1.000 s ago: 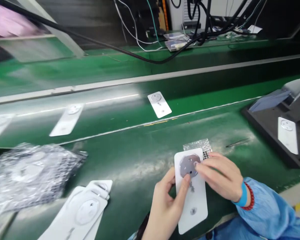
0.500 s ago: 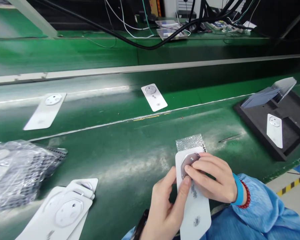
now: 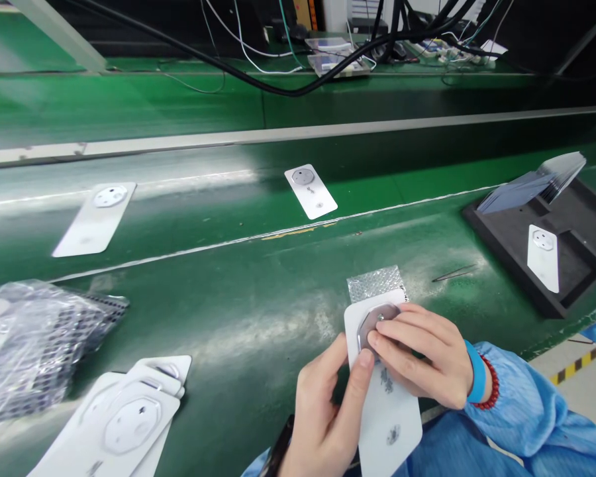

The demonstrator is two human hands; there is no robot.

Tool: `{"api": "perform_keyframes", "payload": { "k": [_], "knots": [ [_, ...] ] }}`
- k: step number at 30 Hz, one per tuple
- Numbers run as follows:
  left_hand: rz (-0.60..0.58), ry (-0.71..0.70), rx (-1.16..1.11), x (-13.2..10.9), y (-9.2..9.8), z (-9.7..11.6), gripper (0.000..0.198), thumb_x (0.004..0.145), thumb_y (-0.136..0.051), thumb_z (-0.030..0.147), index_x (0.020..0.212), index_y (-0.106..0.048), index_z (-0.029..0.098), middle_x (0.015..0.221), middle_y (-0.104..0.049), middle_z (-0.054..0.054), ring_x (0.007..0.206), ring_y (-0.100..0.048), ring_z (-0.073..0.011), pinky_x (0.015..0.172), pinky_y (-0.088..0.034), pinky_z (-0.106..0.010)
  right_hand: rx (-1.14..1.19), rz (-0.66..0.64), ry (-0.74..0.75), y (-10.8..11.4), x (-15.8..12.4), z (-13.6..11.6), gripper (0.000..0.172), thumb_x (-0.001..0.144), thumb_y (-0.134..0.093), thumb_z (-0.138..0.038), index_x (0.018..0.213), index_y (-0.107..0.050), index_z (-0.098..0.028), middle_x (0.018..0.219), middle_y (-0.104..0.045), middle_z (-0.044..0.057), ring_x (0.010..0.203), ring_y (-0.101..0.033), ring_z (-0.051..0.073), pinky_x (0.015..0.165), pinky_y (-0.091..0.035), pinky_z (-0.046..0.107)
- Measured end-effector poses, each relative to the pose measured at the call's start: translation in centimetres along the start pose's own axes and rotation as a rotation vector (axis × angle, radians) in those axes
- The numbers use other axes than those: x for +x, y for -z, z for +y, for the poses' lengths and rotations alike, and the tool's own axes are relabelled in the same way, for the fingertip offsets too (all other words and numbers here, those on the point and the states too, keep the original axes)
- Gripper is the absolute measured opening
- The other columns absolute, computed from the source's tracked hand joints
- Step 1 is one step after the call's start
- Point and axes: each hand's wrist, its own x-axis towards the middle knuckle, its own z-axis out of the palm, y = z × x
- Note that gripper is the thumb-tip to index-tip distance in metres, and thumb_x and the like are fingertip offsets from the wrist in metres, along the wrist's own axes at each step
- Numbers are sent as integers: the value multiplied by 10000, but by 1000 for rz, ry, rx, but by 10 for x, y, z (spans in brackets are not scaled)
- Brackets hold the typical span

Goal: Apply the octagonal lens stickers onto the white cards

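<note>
My left hand grips the left edge of a white phone back cover, its thumb lying on the front. The cover is tilted, with dark printed marks on its lower half. On its upper part sits a silver octagonal camera plate. My right hand has its fingers closed on that plate, thumb and fingertips at its right side; the fingers hide part of it. Just beyond the cover's top edge lies a small bubble-wrap piece on the green bench.
Similar covers are stacked at lower left, beside a clear plastic bag. Two more, a left cover and a middle cover, lie on the green belt. Tweezers and a black tray are at right.
The two covers on the belt have shifted slightly right. My right fingers have moved a little over the camera plate; both hands keep their hold.
</note>
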Motion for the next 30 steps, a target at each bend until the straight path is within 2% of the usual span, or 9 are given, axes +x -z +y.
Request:
{"api": "perform_keyframes", "payload": {
  "k": [6,12,18,25,28,30],
  "knots": [
    [11,-21,40,-2,1,0,277,924,-529,189,1157,-674,227,898,-761,-13,659,-668,-133,590,-529,-176,-2,-8,-13,2,-2,-1,223,956,-496,-168,1004,-714,-174,994,-748,32,933,-669,138,982,-560,309],
    [16,-30,37,-2,-1,-1,276,934,-512,171,1149,-659,261,872,-744,17,629,-633,-100,581,-504,-146,-29,-9,-9,4,-1,-2,237,960,-487,-162,1027,-715,-173,1005,-750,38,957,-669,139,983,-556,299],
    [46,-17,34,1,-3,3,167,914,-524,146,913,-676,214,629,-617,52,499,-530,-75,483,-437,-140,-60,-73,-27,10,0,-5,287,963,-444,-153,1077,-707,-145,1036,-753,67,1045,-676,167,997,-549,316],
    [59,-6,69,2,-4,2,172,895,-533,138,740,-590,187,604,-584,51,491,-507,-66,460,-400,-140,-49,-127,14,12,-3,-8,341,962,-385,-120,1130,-680,-79,1112,-733,115,1169,-632,206,993,-557,345],
    [70,15,67,3,-5,1,182,892,-541,154,717,-588,177,592,-588,41,486,-505,-72,450,-396,-147,-1,-111,-6,11,-1,-5,302,955,-419,-113,1106,-678,-75,1088,-736,120,1129,-643,213,990,-551,369],
    [72,49,31,4,-6,0,195,890,-553,180,702,-605,170,568,-583,37,470,-499,-76,425,-383,-152,113,-97,-57,10,1,-3,260,954,-451,-122,1082,-676,-91,1076,-731,122,1087,-653,204,968,-561,373]
  ]
}}
